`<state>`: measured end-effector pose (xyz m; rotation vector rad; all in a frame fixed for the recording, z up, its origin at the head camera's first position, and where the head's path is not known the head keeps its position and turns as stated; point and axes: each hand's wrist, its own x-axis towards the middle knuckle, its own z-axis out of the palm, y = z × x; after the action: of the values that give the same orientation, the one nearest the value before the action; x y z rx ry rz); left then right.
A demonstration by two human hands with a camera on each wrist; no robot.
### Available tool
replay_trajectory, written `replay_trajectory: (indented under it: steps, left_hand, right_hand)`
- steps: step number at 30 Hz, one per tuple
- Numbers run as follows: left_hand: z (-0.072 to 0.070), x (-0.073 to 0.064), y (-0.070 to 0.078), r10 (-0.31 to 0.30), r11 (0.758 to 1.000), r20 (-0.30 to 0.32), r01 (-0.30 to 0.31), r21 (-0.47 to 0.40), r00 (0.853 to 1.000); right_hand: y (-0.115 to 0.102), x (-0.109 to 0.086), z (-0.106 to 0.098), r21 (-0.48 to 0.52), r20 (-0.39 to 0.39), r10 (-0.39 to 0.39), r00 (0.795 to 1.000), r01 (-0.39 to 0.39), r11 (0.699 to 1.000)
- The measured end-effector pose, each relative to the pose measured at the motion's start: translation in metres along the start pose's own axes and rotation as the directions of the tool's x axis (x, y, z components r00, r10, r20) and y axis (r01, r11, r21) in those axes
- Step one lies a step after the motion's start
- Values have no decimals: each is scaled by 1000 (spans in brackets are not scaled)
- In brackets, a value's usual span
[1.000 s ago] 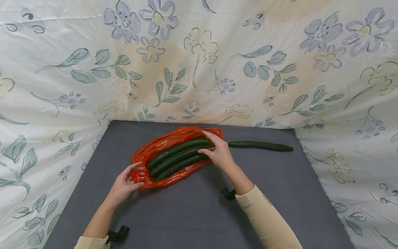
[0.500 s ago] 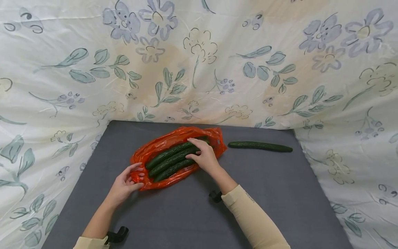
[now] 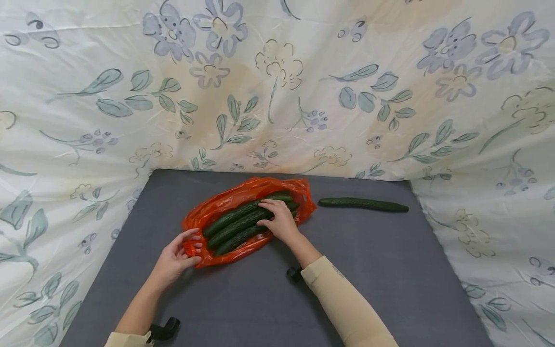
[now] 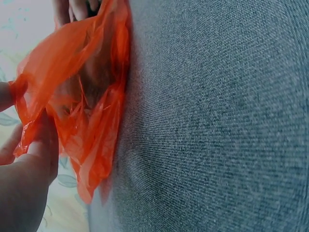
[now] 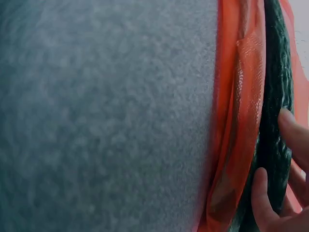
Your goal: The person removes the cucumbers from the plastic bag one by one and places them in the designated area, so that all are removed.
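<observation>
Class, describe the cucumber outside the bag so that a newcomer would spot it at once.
On the grey table, find the red bag. To its right lies the cucumber. Unlike the three cucumbers in the bag, it lies alone, directly on the table.

Glossy, crinkled thin plastic bag (image 3: 231, 195), rough-skinned cucumbers (image 3: 237, 225) with slight sheen, matt woven cloth (image 3: 390, 270).

The right hand (image 5: 289, 176) reaches in from the right edge, fingertips at a dark green cucumber (image 5: 276, 82). Translucent orange bag plastic (image 5: 249, 96) runs alongside it. The blurred grey desk (image 5: 106, 116) fills the left.
</observation>
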<state>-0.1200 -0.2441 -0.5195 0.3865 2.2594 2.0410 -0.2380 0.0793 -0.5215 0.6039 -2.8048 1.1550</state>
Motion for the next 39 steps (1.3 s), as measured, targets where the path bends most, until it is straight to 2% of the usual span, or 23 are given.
replay_trajectory:
  steps: [4, 12, 19, 27, 31, 39]
  left_hand:
    - [-1, -1, 1, 15, 1000, 6, -15, -21, 1000]
    - [1, -1, 3, 7, 1000, 6, -7, 19, 1000]
    - [0, -3, 5, 16, 1000, -10, -16, 13, 1000]
    - [0, 0, 9, 12, 999, -16, -12, 30, 1000]
    - [-1, 1, 9, 17, 999, -8, -17, 29, 1000]
    - [-2, -2, 9, -38, 996, -27, 40, 81, 999]
  right_hand:
    - [-3, 0, 5, -74, -24, 2, 1000, -3, 997]
    - [-9, 1, 10, -225, -42, 37, 998, -46, 973]
    - [-13, -2, 7, -235, -21, 59, 998, -62, 970]
    - [-15, -9, -5, -199, -98, 6, 995, -25, 980]
    - [-22, -10, -12, -177, -108, -30, 994, 10, 984]
    - [-42, -15, -21, -136, -148, -57, 987, 37, 990]
